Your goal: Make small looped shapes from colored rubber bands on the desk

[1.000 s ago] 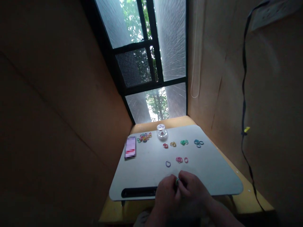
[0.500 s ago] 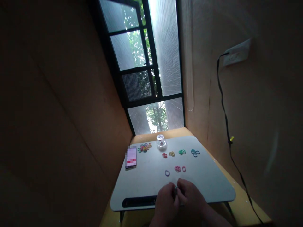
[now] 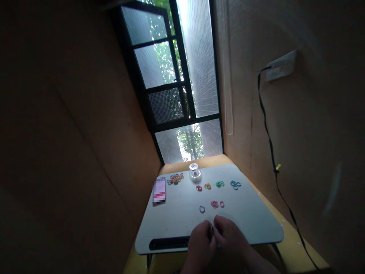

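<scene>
My left hand (image 3: 201,241) and my right hand (image 3: 229,236) meet at the front edge of the white table, fingers closed in a pinch. Between their fingertips shows a small greenish band (image 3: 212,227), mostly hidden. Just beyond lie a purple band (image 3: 202,209), a pink cluster (image 3: 214,204) and a single pink band (image 3: 222,204). Farther back, a row holds red bands (image 3: 199,188), yellow bands (image 3: 207,186), green bands (image 3: 219,183) and blue bands (image 3: 235,185).
A mixed pile of bands (image 3: 175,179) lies at the back left beside a blurred card (image 3: 159,190). A clear container (image 3: 195,173) stands at the back. The white table (image 3: 173,220) has a dark slot (image 3: 168,243) along its front edge. Walls flank both sides.
The view has shifted slightly. Both hands keep nearly the same pose, with the small band between their fingertips.
</scene>
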`<state>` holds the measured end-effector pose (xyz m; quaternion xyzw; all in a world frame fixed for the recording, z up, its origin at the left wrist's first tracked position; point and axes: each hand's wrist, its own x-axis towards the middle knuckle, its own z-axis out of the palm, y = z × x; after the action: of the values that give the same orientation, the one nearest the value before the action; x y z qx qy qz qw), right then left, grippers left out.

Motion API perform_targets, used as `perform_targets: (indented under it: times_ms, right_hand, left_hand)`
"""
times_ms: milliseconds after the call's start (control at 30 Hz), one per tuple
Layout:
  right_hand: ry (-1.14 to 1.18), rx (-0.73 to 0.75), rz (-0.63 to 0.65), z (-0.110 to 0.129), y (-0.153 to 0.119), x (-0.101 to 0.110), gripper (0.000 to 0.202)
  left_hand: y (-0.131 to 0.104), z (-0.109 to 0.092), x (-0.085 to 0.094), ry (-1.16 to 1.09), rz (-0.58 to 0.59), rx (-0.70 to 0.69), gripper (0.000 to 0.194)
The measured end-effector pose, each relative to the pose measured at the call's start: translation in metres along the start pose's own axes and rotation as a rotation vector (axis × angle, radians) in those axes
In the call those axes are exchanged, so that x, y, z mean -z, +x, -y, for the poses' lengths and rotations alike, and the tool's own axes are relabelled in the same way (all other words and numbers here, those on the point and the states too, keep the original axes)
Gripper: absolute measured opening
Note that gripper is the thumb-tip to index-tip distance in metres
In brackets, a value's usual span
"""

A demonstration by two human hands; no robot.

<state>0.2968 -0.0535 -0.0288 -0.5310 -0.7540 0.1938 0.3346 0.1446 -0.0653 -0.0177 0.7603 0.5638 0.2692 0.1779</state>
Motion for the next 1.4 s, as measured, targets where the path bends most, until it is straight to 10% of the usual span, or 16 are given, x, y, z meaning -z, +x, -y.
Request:
perform_targets:
  times_ms: [1400]
  right_hand:
    - [0.221,-0.099,0.12,-0.004,0.018,0.013,0.014]
  left_hand:
    - [0.021,0.006,-0.001,-0.207,0.078,0.047,0.016]
